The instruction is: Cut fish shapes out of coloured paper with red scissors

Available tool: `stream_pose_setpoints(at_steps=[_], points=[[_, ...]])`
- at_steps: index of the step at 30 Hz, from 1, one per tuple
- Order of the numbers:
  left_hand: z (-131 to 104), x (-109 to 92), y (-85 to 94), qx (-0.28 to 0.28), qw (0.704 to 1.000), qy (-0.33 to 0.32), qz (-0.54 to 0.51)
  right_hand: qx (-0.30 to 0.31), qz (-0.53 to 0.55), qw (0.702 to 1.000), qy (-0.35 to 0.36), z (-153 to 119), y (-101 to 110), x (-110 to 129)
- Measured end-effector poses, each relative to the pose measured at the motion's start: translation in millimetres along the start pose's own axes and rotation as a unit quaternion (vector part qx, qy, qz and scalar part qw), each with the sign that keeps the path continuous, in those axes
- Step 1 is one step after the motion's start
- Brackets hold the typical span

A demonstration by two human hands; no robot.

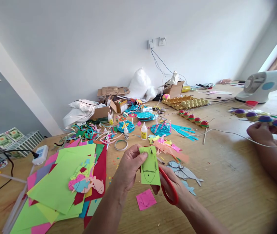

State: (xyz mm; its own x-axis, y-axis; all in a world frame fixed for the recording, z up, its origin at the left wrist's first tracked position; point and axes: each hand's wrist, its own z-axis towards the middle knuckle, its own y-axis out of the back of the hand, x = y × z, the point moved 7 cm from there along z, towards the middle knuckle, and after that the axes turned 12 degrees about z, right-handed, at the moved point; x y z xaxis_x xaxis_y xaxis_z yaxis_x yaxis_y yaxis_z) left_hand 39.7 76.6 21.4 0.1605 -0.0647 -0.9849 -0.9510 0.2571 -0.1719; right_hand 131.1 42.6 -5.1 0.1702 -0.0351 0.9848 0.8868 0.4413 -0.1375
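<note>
A: What does the left hand [130,167] show?

B: Left hand: nearly closed, thumb on top, pinching the upper left part of a piece of green paper [151,177], which bears a fish drawn in dark line with its head pointing down.

A: And the right hand [177,188]?

B: Right hand: curled around the red handles of the scissors [169,186], just beside the paper's right edge. The blades are hidden behind the paper, so their opening cannot be told.

A: Where is the green paper placed?

B: Held up over the near middle of the table [216,204], a pink square [146,200] with dark lines lying on the wood just nearer the person.

A: The surroundings?

B: Toward the table's left edge, overlapping colored sheets [52,185] carry a pile of fish cutouts [86,183]. Right of the scissors lie grey fish [188,173]. Beyond the hands stands a glue bottle [144,131], with a tape roll [121,145] to its left. A fan [260,87] stands near the far right corner.

A: And at the right edge?

B: A co-worker's hand [261,132] touches a strip of purple-topped egg-carton cups [265,119].
</note>
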Motion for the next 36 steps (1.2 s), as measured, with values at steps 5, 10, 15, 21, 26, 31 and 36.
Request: stream_pose_setpoints(at_steps=[5, 10, 15, 21, 26, 31, 36], points=[[-1.2, -1.6, -3.7, 0.009, 0.999, -0.014, 0.049, -0.017, 0.036, 0.999, 0.009, -0.5, -0.3, -6.3], [-2.6, -2.2, -5.3, 0.017, 0.999, -0.019, 0.048, -0.031, 0.055, 0.998, 0.018, -0.4, -0.8, -9.5], [-1.6, -2.8, -6.0, 0.023, 0.999, -0.017, 0.039, -0.054, 0.095, 0.994, 0.028, -2.0, 1.3, -16.6], [0.3, -1.8, -7.1, 0.040, 0.998, -0.029, 0.050, -0.042, 0.127, 0.990, 0.048, -2.0, 1.0, -23.6], [-0.9, -2.8, -8.4, 0.044, 0.995, -0.054, 0.076, -0.051, 0.134, 0.989, 0.045, -2.1, 2.3, -25.5], [-1.5, -4.3, -8.5, 0.035, 0.993, -0.069, 0.091, -0.053, 0.139, 0.988, 0.048, -1.7, -0.4, -21.6], [-0.6, -3.3, -7.9, 0.029, 0.993, -0.062, 0.096, -0.064, 0.143, 0.987, 0.046, -0.7, -0.9, -22.1]])
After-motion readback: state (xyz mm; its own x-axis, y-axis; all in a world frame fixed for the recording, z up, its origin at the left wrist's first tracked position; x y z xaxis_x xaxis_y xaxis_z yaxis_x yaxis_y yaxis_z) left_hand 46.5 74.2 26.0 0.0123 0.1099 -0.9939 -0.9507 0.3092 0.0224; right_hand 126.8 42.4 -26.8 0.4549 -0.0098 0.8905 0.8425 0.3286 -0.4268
